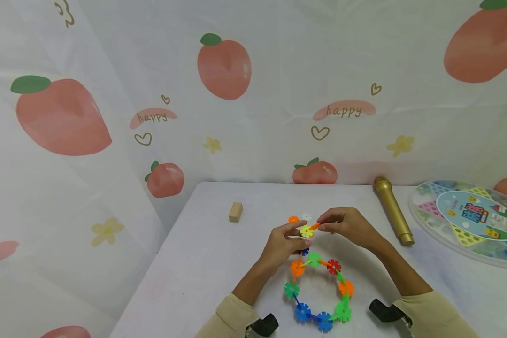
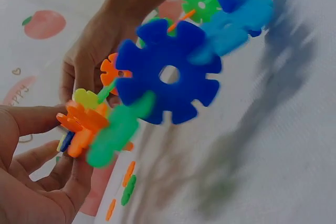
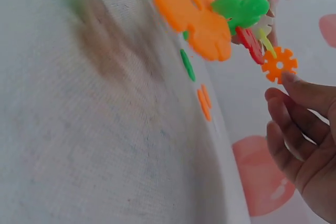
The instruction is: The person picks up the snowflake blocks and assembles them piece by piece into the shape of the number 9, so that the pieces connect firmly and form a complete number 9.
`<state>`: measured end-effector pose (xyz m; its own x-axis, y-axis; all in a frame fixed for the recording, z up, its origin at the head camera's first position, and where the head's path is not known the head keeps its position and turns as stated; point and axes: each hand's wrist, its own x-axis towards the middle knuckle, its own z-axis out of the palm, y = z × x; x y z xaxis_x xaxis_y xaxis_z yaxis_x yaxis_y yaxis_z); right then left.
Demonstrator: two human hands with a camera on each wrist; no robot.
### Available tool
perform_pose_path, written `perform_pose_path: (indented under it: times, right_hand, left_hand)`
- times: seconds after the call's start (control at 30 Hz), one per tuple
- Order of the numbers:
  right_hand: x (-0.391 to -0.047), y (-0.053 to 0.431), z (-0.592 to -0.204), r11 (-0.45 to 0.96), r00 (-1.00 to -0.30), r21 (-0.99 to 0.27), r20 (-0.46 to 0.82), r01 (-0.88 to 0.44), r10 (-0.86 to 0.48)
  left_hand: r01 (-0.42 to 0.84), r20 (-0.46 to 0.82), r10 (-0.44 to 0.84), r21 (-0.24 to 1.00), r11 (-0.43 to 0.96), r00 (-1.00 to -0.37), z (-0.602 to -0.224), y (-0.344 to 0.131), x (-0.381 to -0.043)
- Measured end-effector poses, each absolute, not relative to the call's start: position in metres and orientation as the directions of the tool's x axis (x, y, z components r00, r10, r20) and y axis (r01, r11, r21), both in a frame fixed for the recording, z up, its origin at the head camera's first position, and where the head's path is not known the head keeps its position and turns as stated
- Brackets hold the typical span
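Notched plastic snowflake discs in several colours, slotted edge to edge, make a ring that hangs toward me from the hands, with a green disc [image 1: 343, 311] and a blue disc [image 1: 303, 312] at its near side. My left hand [image 1: 280, 246] grips the chain at its far end, fingers and thumb around a yellow disc [image 1: 306, 231] and the dark blue disc below it. Between thumb and fingertips, my right hand [image 1: 350, 225] pinches an orange disc [image 3: 279, 65] at its edge, right against the yellow one. The left fingers partly hide the pieces between them.
Beyond the hands lie a loose white disc [image 1: 306, 217] and an orange disc [image 1: 293, 218]. A small wooden block [image 1: 235, 212] sits at the back left. A gold microphone-shaped object [image 1: 393, 211] and a round game board [image 1: 426, 234] lie to the right. A printed curtain backs the table.
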<state>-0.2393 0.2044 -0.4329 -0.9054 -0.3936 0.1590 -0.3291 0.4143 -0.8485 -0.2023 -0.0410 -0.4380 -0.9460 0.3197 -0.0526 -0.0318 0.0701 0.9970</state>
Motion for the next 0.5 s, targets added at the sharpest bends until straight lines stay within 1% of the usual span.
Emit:
perform_pose_path:
  times: [0.17, 0.5]
  right_hand:
    - [-0.2424, 0.2047, -0.4356, 0.442, -0.907, -0.840, 0.127, -0.314, -0.401]
    - [-0.2488, 0.2021, -0.4400, 0.458, -0.898, -0.850, 0.040, -0.261, -0.438]
  left_hand:
    - [-0.016, -0.057, 0.297, 0.990, 0.139, -0.953, -0.4363, -0.0443, -0.2048]
    - [0.034, -0.025, 0.279, 0.978, 0.206, -0.960, -0.4382, -0.0470, -0.2072]
